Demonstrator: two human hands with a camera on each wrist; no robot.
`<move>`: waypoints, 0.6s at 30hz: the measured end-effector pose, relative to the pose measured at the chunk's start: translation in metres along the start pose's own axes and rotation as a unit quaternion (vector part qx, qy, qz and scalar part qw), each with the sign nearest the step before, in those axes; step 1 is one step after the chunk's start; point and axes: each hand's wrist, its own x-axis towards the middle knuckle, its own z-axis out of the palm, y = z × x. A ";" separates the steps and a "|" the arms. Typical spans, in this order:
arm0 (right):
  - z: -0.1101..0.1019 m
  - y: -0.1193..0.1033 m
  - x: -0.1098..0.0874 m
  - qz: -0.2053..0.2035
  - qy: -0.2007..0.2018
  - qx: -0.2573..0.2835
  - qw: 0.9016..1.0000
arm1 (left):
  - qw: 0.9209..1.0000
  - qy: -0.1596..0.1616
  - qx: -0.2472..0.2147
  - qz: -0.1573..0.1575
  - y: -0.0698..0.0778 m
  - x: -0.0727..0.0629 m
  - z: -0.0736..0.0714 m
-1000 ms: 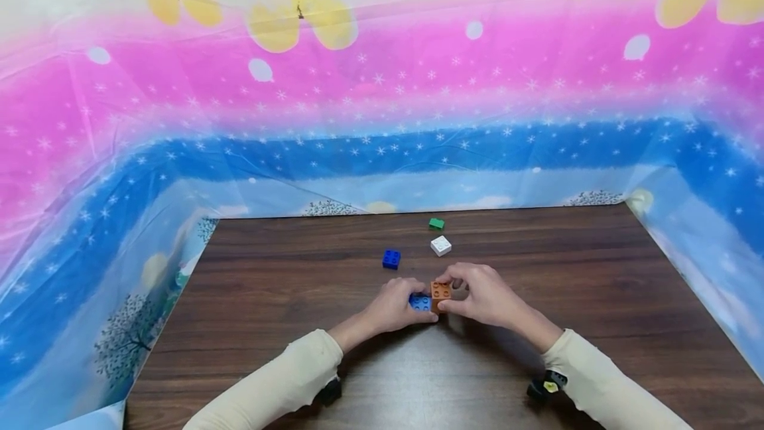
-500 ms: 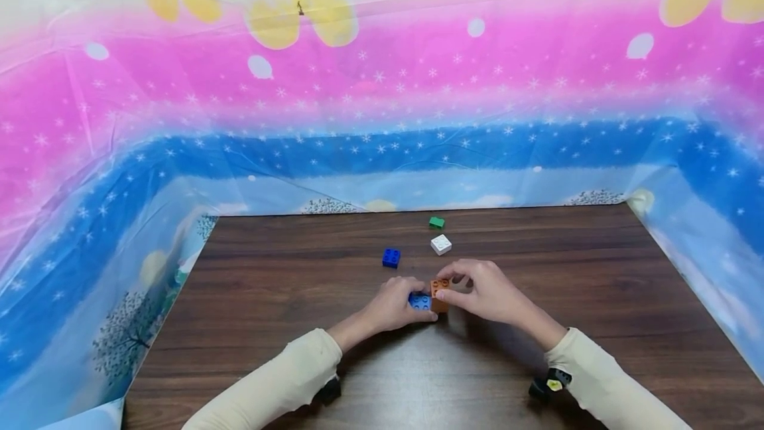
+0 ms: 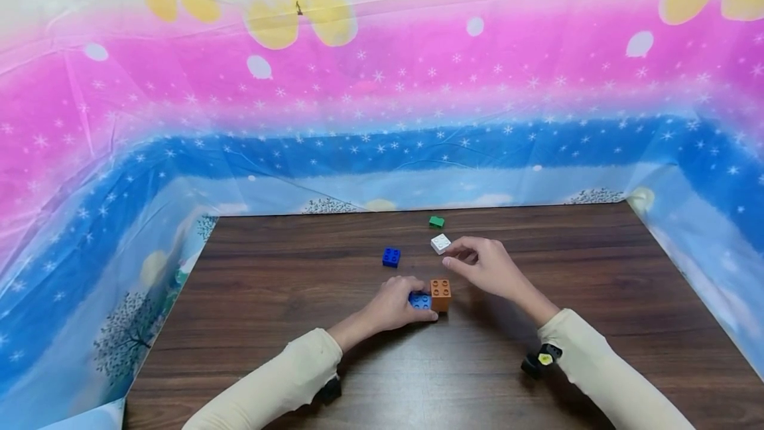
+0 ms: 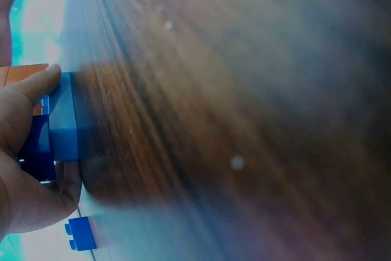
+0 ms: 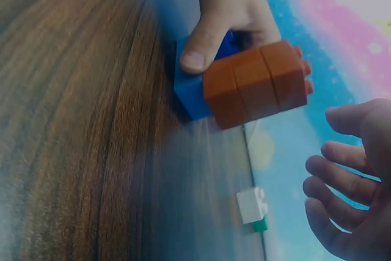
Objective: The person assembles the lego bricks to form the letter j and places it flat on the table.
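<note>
My left hand (image 3: 390, 305) grips a blue toy building brick (image 4: 64, 123) low on the table, thumb along one side. Stacked on its right end are several orange bricks (image 5: 256, 84), studs facing up. A dark blue brick (image 4: 36, 145) also sits on the blue one, partly covered by the left hand. To the right and farther back, my right hand (image 3: 489, 267) is raised with loosely bent fingers and holds nothing. Its fingertips are close to a white brick (image 3: 440, 244); whether they touch it I cannot tell.
A green brick (image 3: 436, 222) lies behind the white one, towards the table's back edge. Left of these, a separate dark blue brick (image 3: 390, 257) rests on the brown wooden table (image 3: 286, 251). A patterned cloth (image 3: 382, 151) hangs around the back and sides.
The right hand has let go of the orange bricks and moved away from me, up to the white brick. My left hand keeps its grip on the blue brick in the same place.
</note>
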 end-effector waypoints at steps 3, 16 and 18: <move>0.004 0.007 0.006 0.019 0.016 -0.003 1.000 | 1.000 -0.001 0.004 0.000 0.000 0.000 0.000; 0.022 0.024 0.023 0.071 0.064 -0.087 0.992 | 1.000 -0.003 0.006 -0.003 0.001 -0.001 -0.002; 0.025 0.028 0.026 0.076 0.064 -0.093 0.991 | 1.000 -0.004 0.007 -0.005 0.001 -0.001 -0.002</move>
